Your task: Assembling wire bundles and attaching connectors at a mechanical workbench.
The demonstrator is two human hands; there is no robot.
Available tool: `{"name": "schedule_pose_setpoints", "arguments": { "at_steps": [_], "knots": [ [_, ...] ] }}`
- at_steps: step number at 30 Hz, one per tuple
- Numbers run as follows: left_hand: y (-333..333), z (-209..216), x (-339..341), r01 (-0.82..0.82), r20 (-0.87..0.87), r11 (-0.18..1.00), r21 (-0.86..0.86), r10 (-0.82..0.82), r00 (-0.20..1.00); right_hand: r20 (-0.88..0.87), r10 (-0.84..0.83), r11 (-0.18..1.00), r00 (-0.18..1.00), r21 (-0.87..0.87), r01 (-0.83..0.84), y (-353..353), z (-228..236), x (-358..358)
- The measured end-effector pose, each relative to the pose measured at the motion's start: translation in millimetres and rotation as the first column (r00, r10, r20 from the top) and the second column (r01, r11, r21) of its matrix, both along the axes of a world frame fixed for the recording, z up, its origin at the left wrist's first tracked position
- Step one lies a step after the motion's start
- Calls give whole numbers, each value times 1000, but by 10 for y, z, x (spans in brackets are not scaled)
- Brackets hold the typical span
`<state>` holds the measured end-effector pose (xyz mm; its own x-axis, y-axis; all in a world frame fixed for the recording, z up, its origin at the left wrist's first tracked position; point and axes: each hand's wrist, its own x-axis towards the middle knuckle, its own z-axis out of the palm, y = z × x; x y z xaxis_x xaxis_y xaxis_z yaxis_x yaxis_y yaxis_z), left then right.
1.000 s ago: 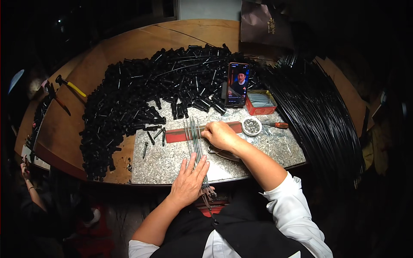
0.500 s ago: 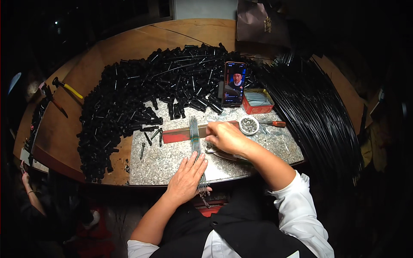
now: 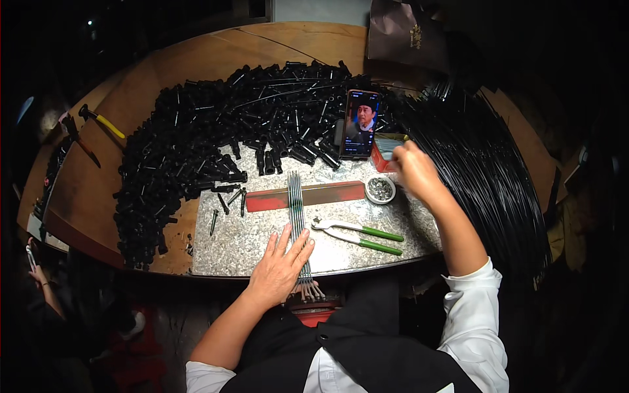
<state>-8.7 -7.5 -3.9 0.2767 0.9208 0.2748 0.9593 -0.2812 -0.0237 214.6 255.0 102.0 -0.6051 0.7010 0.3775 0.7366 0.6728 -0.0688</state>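
My left hand [image 3: 278, 267] lies flat with fingers spread over a row of several thin metal rods [image 3: 296, 196], pressing them down. The rods cross a red and brown bar [image 3: 265, 200], and their jointed lower ends stick out past the table's front edge. My right hand [image 3: 414, 171] is raised at the near right side of a red box [image 3: 382, 159] of thin pale wires, its fingers curled together. What they hold, if anything, cannot be made out. Between my arms lie end-cutting pliers [image 3: 360, 236] with green handles, untouched.
A white dish [image 3: 381, 190] of small metal bits stands right of the bar. Behind it a phone [image 3: 359, 124] leans upright. Black tubular parts [image 3: 196, 137] are heaped at left and back, long black rods [image 3: 485, 164] at right. A yellow-handled hammer [image 3: 101, 121] lies far left.
My right hand has left the pliers, which now lie in full view, and moved right and away to the red box. My left hand stays on the rods, whose lower ends are more fanned out.
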Motion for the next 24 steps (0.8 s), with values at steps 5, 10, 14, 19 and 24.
{"name": "schedule_pose_setpoints", "arguments": {
  "at_steps": [5, 10, 14, 19, 24],
  "knots": [
    [-18, 57, 22, -8, 80, 1000, -17, 10, 997, 208, -318, 921, 925, 299, 250, 284, 50, 391],
    [-54, 92, 29, -11, 145, 999, -44, 18, 989, 362, -424, 904, 830, 229, 362, 512, -160, 724],
    [-57, 61, 11, -9, 165, 999, -34, 14, 986, 426, -425, 905, 799, 217, 366, 481, -176, 756],
    [-56, 85, 32, -6, 205, 999, -38, 13, 979, 391, -451, 890, 802, 258, 375, 471, -197, 750],
    [-49, 36, 19, -14, 166, 1000, -17, 16, 986, 388, -469, 870, 793, 357, 340, 516, -322, 744]
  ]
}}
